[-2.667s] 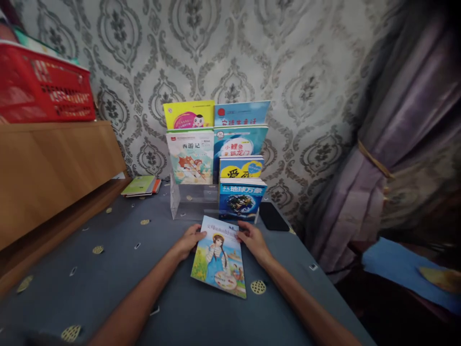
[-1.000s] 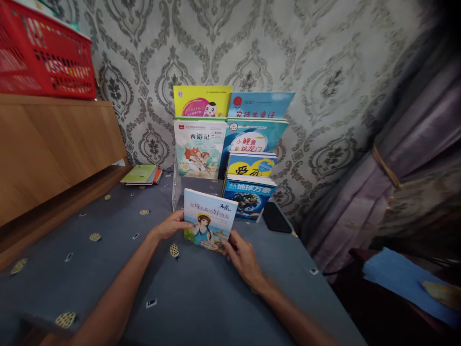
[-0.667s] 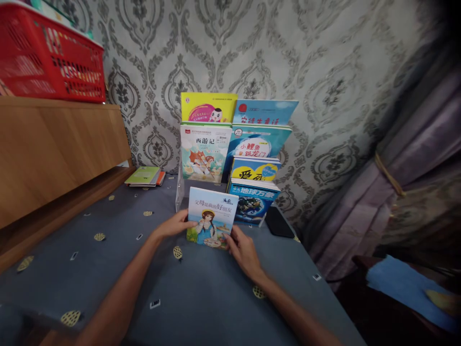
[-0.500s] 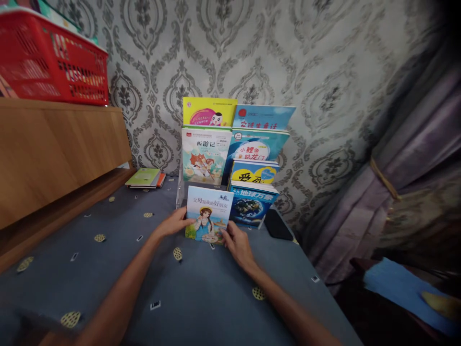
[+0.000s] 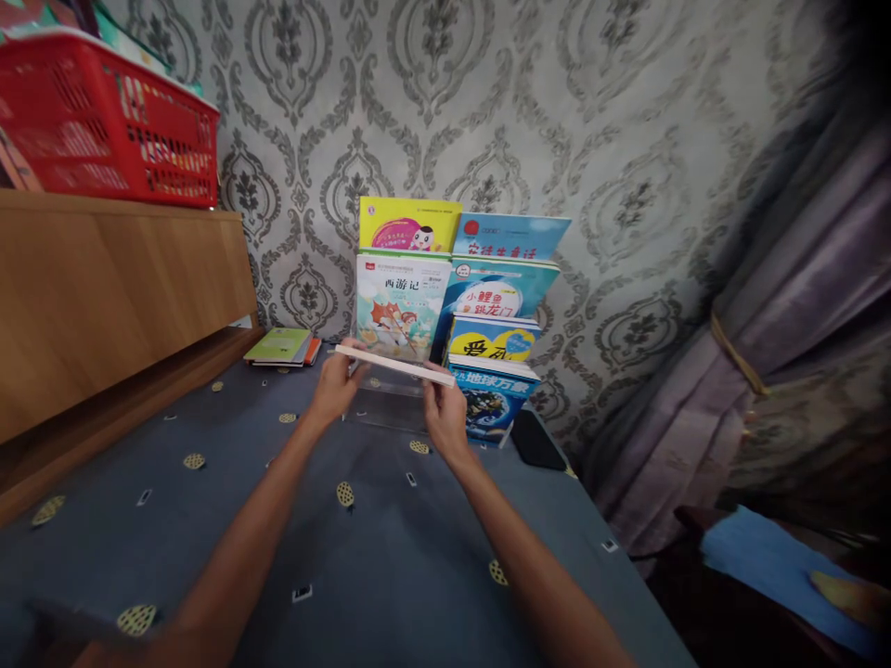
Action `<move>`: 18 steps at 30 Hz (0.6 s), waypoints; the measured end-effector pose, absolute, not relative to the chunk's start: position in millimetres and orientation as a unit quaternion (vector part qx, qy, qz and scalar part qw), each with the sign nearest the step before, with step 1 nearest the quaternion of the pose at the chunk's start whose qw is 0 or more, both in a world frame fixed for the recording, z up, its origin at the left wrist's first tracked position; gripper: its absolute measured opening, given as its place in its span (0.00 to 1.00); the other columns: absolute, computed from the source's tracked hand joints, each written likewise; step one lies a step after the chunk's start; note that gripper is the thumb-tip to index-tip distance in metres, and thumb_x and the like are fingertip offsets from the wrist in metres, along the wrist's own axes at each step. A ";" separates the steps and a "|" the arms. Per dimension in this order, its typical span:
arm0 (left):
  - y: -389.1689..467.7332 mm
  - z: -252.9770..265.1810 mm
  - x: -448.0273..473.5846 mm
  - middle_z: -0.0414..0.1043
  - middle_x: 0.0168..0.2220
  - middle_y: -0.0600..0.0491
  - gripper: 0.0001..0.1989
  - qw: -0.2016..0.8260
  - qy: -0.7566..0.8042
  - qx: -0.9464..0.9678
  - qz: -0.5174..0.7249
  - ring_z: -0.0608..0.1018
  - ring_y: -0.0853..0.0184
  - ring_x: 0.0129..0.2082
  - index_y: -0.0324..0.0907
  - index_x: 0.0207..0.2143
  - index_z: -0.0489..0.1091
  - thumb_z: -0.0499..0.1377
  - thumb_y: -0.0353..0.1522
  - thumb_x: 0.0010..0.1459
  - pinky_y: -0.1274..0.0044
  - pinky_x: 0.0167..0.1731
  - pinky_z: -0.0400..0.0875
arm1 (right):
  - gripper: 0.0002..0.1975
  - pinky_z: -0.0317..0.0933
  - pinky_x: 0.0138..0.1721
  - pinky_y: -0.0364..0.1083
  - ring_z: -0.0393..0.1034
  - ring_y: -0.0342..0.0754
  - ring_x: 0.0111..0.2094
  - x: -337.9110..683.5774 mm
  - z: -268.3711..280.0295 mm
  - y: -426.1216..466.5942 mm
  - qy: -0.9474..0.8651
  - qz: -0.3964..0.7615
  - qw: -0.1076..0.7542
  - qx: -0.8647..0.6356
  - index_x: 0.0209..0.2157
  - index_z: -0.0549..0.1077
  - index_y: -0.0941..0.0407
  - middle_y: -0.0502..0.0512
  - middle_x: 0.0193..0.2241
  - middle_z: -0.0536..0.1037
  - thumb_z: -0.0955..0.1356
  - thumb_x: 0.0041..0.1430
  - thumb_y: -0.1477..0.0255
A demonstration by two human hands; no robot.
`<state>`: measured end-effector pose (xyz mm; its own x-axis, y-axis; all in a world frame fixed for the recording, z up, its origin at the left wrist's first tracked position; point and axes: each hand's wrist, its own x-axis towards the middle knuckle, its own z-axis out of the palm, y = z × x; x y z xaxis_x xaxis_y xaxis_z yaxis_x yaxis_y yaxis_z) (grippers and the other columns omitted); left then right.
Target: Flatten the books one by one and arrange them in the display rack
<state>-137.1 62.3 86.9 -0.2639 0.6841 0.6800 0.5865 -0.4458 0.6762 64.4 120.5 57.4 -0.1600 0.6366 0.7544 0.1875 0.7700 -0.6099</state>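
Between my hands a thin book point(image 5: 394, 363) is held up edge-on, its white page edges facing me and its left end slightly higher. My left hand point(image 5: 337, 382) grips the left end, fingers closed on it. At the right end my right hand point(image 5: 445, 410) pinches it with the thumb below. Just behind stands a clear tiered book rack point(image 5: 382, 410), its front left tier visible under the held book. A white-covered book point(image 5: 402, 301) leans in the rack behind, with a yellow book point(image 5: 407, 221) above it. To the right is a blue book with a globe point(image 5: 491, 408).
More books point(image 5: 496, 289) fill the rack's right column. A dark phone-like slab point(image 5: 538, 440) lies right of the rack. Several flat books point(image 5: 279, 346) lie at the left, by a wooden cabinet point(image 5: 125, 297) bearing a red basket point(image 5: 139, 130). A curtain point(image 5: 686, 427) hangs right.
Both hands have raised the book and tipped it from cover-facing to edge-on, uncovering the rack's front left tier. The view has shifted slightly.
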 end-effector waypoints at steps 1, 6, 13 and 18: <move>63.9 93.1 -135.7 0.75 0.39 0.51 0.10 0.027 0.518 0.610 0.599 0.75 0.60 0.42 0.44 0.42 0.70 0.60 0.35 0.58 0.71 0.46 0.68 | 0.17 0.65 0.51 0.55 0.72 0.56 0.48 62.6 64.8 121.9 -0.732 0.182 0.598 -0.271 0.50 0.73 0.56 0.64 0.48 0.78 0.61 0.66 0.63; 83.9 105.5 -139.6 0.74 0.46 0.48 0.15 0.023 0.494 0.593 0.635 0.76 0.59 0.46 0.43 0.46 0.67 0.60 0.39 0.60 0.68 0.49 0.71 | 0.17 0.65 0.51 0.54 0.72 0.55 0.48 55.7 92.8 130.1 -0.715 0.217 0.621 -0.237 0.52 0.72 0.54 0.62 0.49 0.78 0.61 0.67 0.63; 109.0 88.3 -151.9 0.75 0.44 0.46 0.17 0.037 0.521 0.577 0.628 0.78 0.57 0.45 0.41 0.48 0.65 0.61 0.34 0.57 0.66 0.50 0.70 | 0.17 0.68 0.47 0.51 0.75 0.54 0.43 47.1 87.5 147.0 -0.712 0.252 0.604 -0.255 0.49 0.72 0.56 0.62 0.45 0.80 0.61 0.66 0.62; 117.0 77.2 -158.2 0.75 0.43 0.46 0.18 0.063 0.546 0.570 0.611 0.76 0.55 0.47 0.41 0.50 0.64 0.61 0.34 0.57 0.64 0.51 0.68 | 0.16 0.68 0.44 0.51 0.75 0.54 0.42 42.1 75.9 158.3 -0.717 0.254 0.593 -0.264 0.47 0.71 0.55 0.61 0.43 0.80 0.61 0.66 0.62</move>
